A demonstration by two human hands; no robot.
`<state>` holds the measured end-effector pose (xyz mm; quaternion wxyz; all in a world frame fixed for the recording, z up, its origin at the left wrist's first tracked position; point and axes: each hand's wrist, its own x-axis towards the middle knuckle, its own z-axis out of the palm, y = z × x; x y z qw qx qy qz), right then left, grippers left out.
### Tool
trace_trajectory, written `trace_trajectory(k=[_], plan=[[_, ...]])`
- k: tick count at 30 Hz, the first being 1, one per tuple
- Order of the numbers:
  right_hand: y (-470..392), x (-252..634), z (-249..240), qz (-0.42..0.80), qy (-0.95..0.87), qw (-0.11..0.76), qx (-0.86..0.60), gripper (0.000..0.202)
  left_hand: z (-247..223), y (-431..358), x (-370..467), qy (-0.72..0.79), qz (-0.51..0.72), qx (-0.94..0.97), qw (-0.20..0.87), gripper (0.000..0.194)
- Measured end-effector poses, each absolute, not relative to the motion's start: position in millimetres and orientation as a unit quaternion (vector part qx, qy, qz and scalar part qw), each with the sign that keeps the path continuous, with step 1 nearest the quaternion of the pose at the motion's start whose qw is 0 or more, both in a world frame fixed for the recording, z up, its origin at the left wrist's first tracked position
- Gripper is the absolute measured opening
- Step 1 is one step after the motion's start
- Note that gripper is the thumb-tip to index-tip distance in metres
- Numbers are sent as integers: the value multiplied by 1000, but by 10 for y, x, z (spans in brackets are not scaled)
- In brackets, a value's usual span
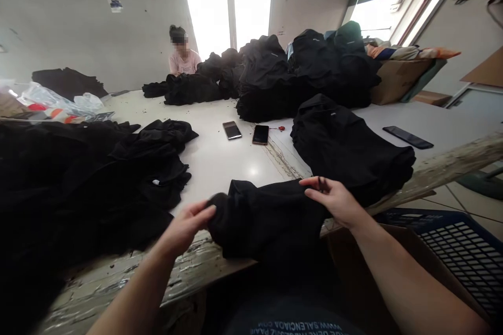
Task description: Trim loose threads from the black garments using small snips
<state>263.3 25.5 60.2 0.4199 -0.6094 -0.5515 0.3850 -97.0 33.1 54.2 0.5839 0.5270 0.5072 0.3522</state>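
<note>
A black garment (271,214) lies across the near edge of the white table, partly hanging over it. My left hand (190,225) pinches its left end between thumb and fingers. At the garment's upper right corner, my right hand (332,199) has thumb and fingers closed on the cloth. Just beyond my right hand sits a neat stack of black garments (346,146). A loose heap of black garments (90,183) covers the left part of the table.
Large black piles (271,78) stand at the back, near a seated person (184,57). Two phones (231,131) and a dark flat object (408,137) lie on the table (212,157). Below right are a blue crate (456,246) and a cardboard box (416,267).
</note>
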Motion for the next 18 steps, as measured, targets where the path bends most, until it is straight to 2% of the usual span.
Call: trace_trajectory(k=[2,4,7,10,13,15,18], plan=[[205,2734,863,466,-471,496,-561,38,767,331,-1114,415,519,417,620,22],[251,2832,1049,479,-410,571,-526,39,921,357,-1237,363,645,304,600,18],[507,2884,1067,414,-391,620,-539,33,889,412,-1279,413,661,246,576,11],[770,2797,826,245,-481,550,-637,24,587,394,-1284,557,512,297,582,16],[808,2670,544,111,-587,445,-667,24,285,275,-1410,680,412,362,487,40],[720,2604,424,129,-620,408,-658,25,202,182,-1508,715,410,399,402,48],[559,2527,353,203,-649,347,-646,25,253,108,-1501,712,406,473,323,43]])
